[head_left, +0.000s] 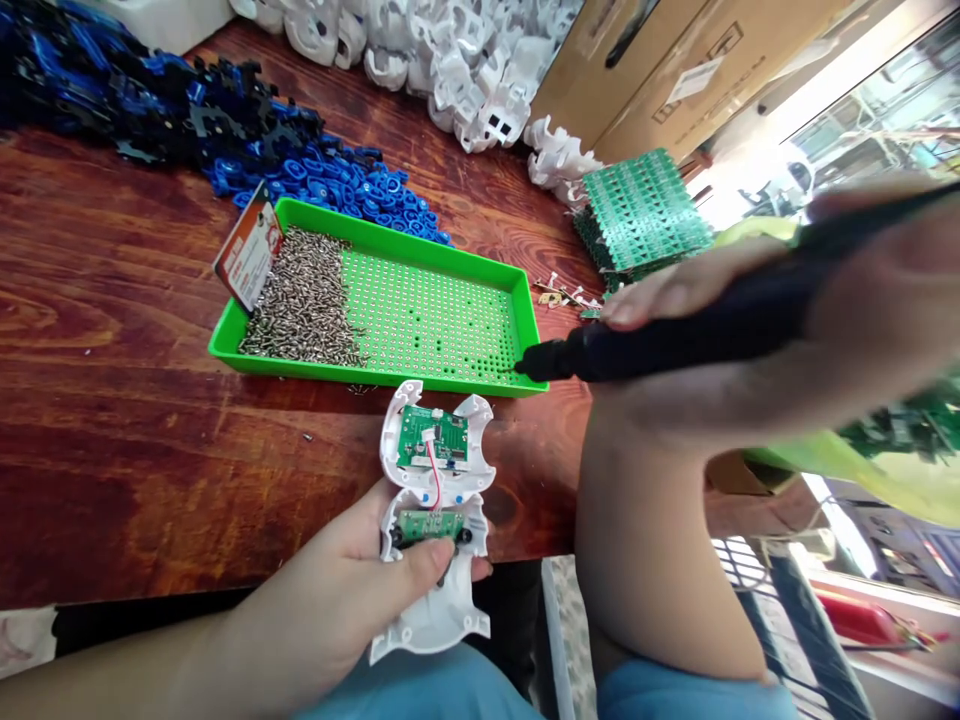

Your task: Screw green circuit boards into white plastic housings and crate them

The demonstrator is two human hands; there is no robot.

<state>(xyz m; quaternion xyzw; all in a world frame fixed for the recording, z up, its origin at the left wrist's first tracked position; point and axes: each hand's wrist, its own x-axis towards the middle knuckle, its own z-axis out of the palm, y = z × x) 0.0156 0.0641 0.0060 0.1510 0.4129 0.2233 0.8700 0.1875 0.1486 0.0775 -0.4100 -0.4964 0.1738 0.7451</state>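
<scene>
My left hand (375,570) grips a white plastic housing (442,615), its thumb lying over a small green board inside. Joined to it by red and white wires is a second white shell (390,440) holding a green circuit board (433,437). My right hand (750,330), partly blurred, is wrapped round a black electric screwdriver (675,335). The tool's tip is at the right end of a green tray (375,382). Screws (300,300) are heaped in the tray's left part, and others stand in its perforated plate.
Blue parts (337,185) and black parts lie behind the tray. White shells (465,70) are piled at the back, beside a cardboard box (637,70). Stacked green boards (645,210) and loose wired pieces (559,295) sit to the right.
</scene>
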